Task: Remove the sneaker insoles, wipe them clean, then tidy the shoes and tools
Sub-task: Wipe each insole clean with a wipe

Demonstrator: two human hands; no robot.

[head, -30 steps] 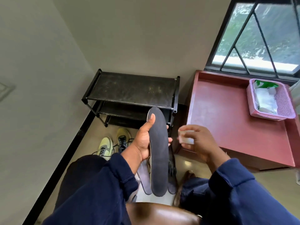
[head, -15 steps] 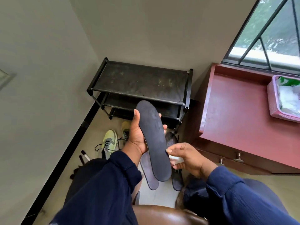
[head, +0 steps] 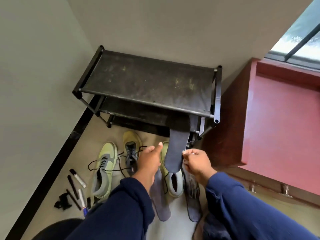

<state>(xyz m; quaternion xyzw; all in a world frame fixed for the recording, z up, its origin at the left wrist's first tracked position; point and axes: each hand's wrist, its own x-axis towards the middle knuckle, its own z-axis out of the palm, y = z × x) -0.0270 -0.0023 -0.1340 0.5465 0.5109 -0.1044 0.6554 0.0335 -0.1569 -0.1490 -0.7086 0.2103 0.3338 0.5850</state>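
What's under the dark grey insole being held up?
The dark grey insole covers part of a yellow-green sneaker; its heel and opening show below. The toe is mostly hidden.

A dark insole (head: pixel 175 151) leans against the black shoe rack (head: pixel 147 87). The left hand (head: pixel 149 161) and right hand (head: pixel 196 161) flank it above yellow-green sneakers (head: pixel 104 168).

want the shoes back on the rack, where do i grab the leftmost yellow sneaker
Take the leftmost yellow sneaker by its grey heel collar, coming from the near side: the heel points toward the person and the opening faces up, so fingers can likely hook inside the rim. Its loose black laces trail right, so avoid that side.
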